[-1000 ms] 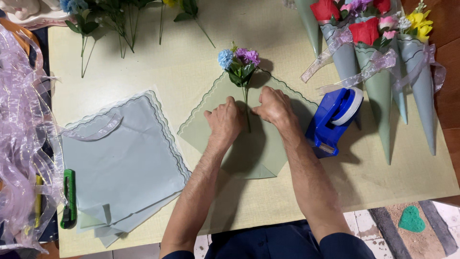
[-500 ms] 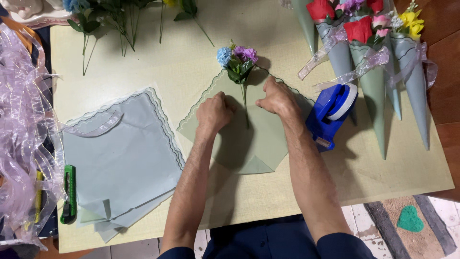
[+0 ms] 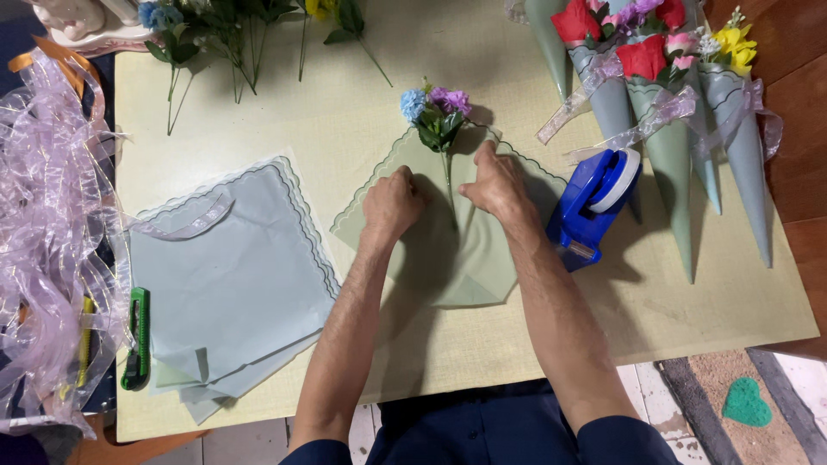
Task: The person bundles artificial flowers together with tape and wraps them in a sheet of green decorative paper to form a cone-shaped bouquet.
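Both hands have slid up the green wrapping sheet (image 3: 465, 258) since a second ago, nearer the small flower sprig (image 3: 438, 110) (stem between them). Left hand (image 3: 392, 205) curled knuckles-down, right hand (image 3: 493, 182) flattened, pressing paper; neither grasps anything. Blue tape dispenser (image 3: 594, 200) beside right wrist.

A blue tape holder (image 3: 593, 205) sits on the pale green surface (image 3: 706, 310). Behind it lie wrapped flower cones (image 3: 672, 129) with ribbon bows. A stack of grey-blue paper sheets (image 3: 228, 275) lies on the left, with a green cutter (image 3: 136, 337) beside it. Shiny purple ribbon (image 3: 47, 241) is heaped at the left edge. Loose flowers (image 3: 233, 26) lie along the top.
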